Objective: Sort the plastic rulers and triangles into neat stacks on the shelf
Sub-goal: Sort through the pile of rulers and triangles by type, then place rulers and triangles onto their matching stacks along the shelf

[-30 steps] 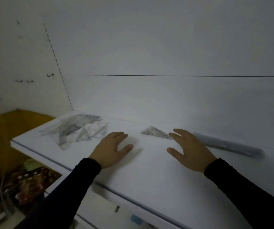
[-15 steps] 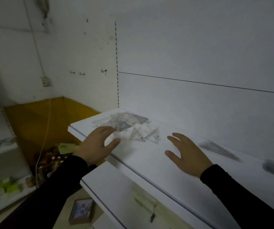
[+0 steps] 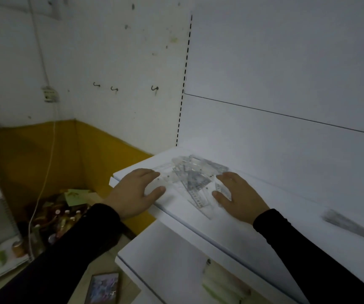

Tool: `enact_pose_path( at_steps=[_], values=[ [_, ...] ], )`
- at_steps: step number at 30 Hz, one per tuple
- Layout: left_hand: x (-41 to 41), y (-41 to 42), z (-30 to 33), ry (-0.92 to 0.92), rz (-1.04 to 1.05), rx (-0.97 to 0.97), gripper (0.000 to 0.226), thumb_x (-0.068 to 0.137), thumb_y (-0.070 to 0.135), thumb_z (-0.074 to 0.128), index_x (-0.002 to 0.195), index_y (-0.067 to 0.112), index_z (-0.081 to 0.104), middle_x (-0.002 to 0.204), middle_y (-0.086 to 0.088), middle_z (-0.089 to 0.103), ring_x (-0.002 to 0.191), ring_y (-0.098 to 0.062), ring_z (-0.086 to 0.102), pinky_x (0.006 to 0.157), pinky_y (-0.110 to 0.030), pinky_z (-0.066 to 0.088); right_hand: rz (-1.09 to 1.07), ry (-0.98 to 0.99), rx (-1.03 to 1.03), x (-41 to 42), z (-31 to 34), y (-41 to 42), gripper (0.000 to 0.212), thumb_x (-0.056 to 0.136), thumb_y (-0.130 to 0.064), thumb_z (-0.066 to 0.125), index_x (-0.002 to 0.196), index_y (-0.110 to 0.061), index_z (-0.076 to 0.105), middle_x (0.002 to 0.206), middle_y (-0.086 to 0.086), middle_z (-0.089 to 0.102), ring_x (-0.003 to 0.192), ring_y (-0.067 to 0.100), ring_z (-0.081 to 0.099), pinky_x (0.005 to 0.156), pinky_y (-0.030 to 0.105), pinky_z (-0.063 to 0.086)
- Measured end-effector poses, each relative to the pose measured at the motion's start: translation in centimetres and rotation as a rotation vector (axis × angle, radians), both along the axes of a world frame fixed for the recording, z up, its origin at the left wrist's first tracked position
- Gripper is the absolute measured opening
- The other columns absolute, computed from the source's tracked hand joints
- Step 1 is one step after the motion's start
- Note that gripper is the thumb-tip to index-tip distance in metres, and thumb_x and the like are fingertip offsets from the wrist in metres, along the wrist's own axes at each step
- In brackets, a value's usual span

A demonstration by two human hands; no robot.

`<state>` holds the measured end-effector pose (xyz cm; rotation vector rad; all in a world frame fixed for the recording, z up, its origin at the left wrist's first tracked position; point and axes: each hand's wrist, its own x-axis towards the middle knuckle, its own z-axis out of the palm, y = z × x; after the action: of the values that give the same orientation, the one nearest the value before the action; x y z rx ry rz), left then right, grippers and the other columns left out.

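A loose pile of clear plastic rulers and triangles (image 3: 195, 176) lies at the left end of the white shelf (image 3: 264, 218). My left hand (image 3: 136, 191) lies flat on the shelf at the pile's left side, its fingers spread and touching the pile's edge. My right hand (image 3: 240, 195) rests on the pile's right side with straight fingers over a clear ruler. Both hands bracket the pile. A blurred grey stack of rulers (image 3: 352, 227) lies further right on the same shelf.
A lower white shelf (image 3: 165, 260) juts out below. The shelf's left end drops off to a floor with bottles and clutter (image 3: 56, 218), a hanging white cable (image 3: 45, 163) and a framed picture (image 3: 104, 286). White back panel behind the pile.
The view swung left and both hands moved left along the shelf. They now sit on either side of the pile, where earlier they lay on bare shelf to its right.
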<state>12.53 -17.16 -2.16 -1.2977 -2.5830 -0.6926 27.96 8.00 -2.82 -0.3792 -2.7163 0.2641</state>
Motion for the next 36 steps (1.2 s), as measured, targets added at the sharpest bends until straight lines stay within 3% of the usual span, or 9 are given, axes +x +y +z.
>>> enact_pose_path(
  at_steps=[4, 14, 18, 21, 25, 30, 36],
  values=[
    [-3.3, 1.0, -1.2, 0.011, -0.017, -0.044, 0.097, 0.068, 0.084, 0.011, 0.139, 0.027, 0.042, 0.145, 0.006, 0.041, 0.134, -0.010, 0.032, 0.111, -0.027, 0.022, -0.014, -0.020, 0.003, -4.0, -0.3, 1.2, 0.059, 0.090, -0.051, 0.045, 0.137, -0.015, 0.046, 0.145, 0.005, 0.039, 0.132, 0.019, 0.038, 0.109, 0.027, 0.027],
    [-12.1, 7.7, -1.1, 0.095, -0.065, -0.194, 0.112, 0.063, 0.089, -0.005, 0.138, 0.023, 0.044, 0.142, 0.003, 0.046, 0.131, -0.014, 0.039, 0.107, -0.025, 0.026, -0.053, -0.159, -0.059, -13.9, -1.9, 8.7, 0.044, 0.095, -0.030, 0.049, 0.131, -0.006, 0.050, 0.132, 0.012, 0.049, 0.121, 0.025, 0.046, 0.104, 0.031, 0.035],
    [-13.7, 10.9, -1.2, 0.100, -0.132, -0.223, 0.077, 0.082, 0.071, 0.022, 0.140, 0.023, 0.042, 0.143, 0.003, 0.044, 0.132, -0.014, 0.038, 0.106, -0.024, 0.027, -0.039, -0.172, -0.074, -15.3, -2.5, 9.3, 0.031, 0.095, -0.020, 0.047, 0.100, 0.006, 0.062, 0.103, 0.019, 0.062, 0.101, 0.030, 0.053, 0.091, 0.040, 0.041],
    [-14.9, 13.3, -0.9, 0.102, -0.190, -0.240, 0.057, 0.094, 0.054, 0.040, 0.141, 0.022, 0.040, 0.145, 0.003, 0.042, 0.132, -0.014, 0.036, 0.106, -0.022, 0.026, 0.005, -0.146, -0.048, -15.2, -1.9, 8.5, 0.034, 0.098, -0.017, 0.044, 0.097, 0.011, 0.063, 0.100, 0.023, 0.062, 0.097, 0.034, 0.054, 0.088, 0.031, 0.036],
    [-16.4, 16.8, -1.2, 0.062, -0.319, -0.295, 0.052, 0.094, 0.044, 0.047, 0.139, 0.019, 0.044, 0.142, -0.001, 0.046, 0.130, -0.018, 0.040, 0.108, -0.027, 0.029, 0.019, -0.092, -0.064, -15.0, -1.5, 8.0, 0.034, 0.097, -0.027, 0.048, 0.102, 0.001, 0.068, 0.105, 0.016, 0.064, 0.100, 0.029, 0.056, 0.087, 0.031, 0.042],
    [-17.7, 19.2, -1.2, 0.030, -0.427, -0.313, 0.036, 0.093, 0.039, 0.050, 0.119, 0.019, 0.063, 0.120, -0.005, 0.059, 0.111, -0.022, 0.053, 0.096, -0.033, 0.041, -0.033, -0.086, -0.058, -14.8, -1.3, 7.3, 0.026, 0.094, -0.028, 0.055, 0.100, -0.008, 0.070, 0.104, 0.009, 0.066, 0.100, 0.022, 0.057, 0.089, 0.029, 0.043],
    [-18.4, 20.0, -1.0, 0.067, -0.492, -0.310, 0.032, 0.093, 0.041, 0.049, 0.116, 0.022, 0.062, 0.119, -0.001, 0.055, 0.109, -0.019, 0.051, 0.094, -0.030, 0.040, -0.174, -0.011, -0.113, -13.9, -1.8, 7.1, 0.020, 0.091, -0.034, 0.057, 0.094, -0.016, 0.065, 0.102, 0.002, 0.059, 0.095, 0.015, 0.054, 0.087, 0.023, 0.041]
  ],
)
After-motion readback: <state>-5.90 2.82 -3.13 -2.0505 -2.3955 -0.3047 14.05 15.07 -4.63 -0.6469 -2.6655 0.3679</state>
